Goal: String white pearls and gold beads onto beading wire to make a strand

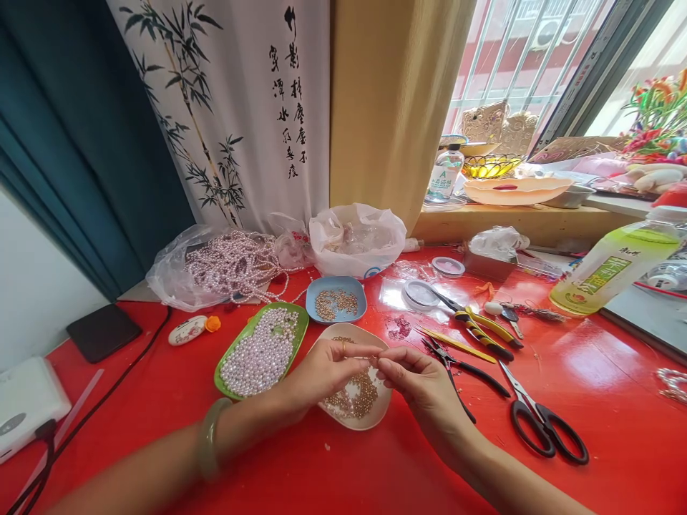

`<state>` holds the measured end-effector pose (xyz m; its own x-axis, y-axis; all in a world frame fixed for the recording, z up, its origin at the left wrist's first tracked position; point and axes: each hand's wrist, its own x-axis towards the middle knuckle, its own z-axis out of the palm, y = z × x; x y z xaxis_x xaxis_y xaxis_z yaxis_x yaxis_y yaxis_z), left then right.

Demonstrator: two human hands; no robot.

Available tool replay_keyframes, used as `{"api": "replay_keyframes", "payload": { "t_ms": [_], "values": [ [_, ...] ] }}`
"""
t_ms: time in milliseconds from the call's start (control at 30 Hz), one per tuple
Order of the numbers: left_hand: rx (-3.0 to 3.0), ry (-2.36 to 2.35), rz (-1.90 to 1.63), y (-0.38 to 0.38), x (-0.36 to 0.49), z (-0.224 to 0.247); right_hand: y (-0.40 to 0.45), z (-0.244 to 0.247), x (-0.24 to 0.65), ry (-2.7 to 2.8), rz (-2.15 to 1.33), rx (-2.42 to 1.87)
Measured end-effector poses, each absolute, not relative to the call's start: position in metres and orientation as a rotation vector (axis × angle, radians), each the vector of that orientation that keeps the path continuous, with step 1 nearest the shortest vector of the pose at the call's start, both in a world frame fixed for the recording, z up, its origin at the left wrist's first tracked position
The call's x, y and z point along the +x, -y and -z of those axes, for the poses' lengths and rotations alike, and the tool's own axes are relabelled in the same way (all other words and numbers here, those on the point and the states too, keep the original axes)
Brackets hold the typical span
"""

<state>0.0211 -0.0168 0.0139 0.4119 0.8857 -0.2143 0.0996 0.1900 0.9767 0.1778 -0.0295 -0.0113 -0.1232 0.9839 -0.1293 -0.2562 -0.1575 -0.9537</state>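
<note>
My left hand (335, 368) and my right hand (416, 375) meet fingertip to fingertip above a white dish (370, 420) of gold and pale beads. Both hands are pinched closed; what lies between the fingertips is too small to make out. Left of the dish, a green tray (222, 370) holds many pearly beads (260, 354). Behind it sits a blue dish (353, 288) with small gold beads (335, 304). A pale bangle circles my left wrist.
Scissors (542, 422), black-handled pliers (466, 368), yellow-handled pliers (483, 329) and yellow tweezers (456, 345) lie at the right. A drink bottle (617, 265) stands beyond. Strung beads (236, 265) and a white bag (357, 236) are at the back, a power bank (29, 408) at left.
</note>
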Motion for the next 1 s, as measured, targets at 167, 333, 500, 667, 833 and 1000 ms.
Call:
{"api": "replay_keyframes", "payload": {
  "t_ms": [167, 333, 500, 667, 833, 1000],
  "values": [
    [1.324, -0.990, -0.700, 0.016, 0.021, -0.008, 0.029, 0.015, 0.178, 0.888, -1.603, -0.999],
    [1.344, -1.064, -0.824, 0.018, 0.022, -0.007, 0.026, 0.015, 0.177, 0.757, -1.695, -0.917],
    [1.344, -1.121, -0.935, 0.021, 0.023, -0.006, 0.028, 0.012, 0.175, 0.665, -1.739, -0.901],
    [1.394, -1.097, -0.973, 0.025, 0.024, -0.003, 0.030, 0.010, 0.174, 0.615, -1.737, -0.928],
    [1.706, -1.014, -1.046, 0.030, 0.023, -0.004, 0.032, 0.010, 0.173, 0.645, -1.723, -0.957],
    [1.926, -1.065, -1.025, 0.032, 0.022, -0.002, 0.039, 0.006, 0.172, 0.815, -1.723, -0.994]
  ]
}}
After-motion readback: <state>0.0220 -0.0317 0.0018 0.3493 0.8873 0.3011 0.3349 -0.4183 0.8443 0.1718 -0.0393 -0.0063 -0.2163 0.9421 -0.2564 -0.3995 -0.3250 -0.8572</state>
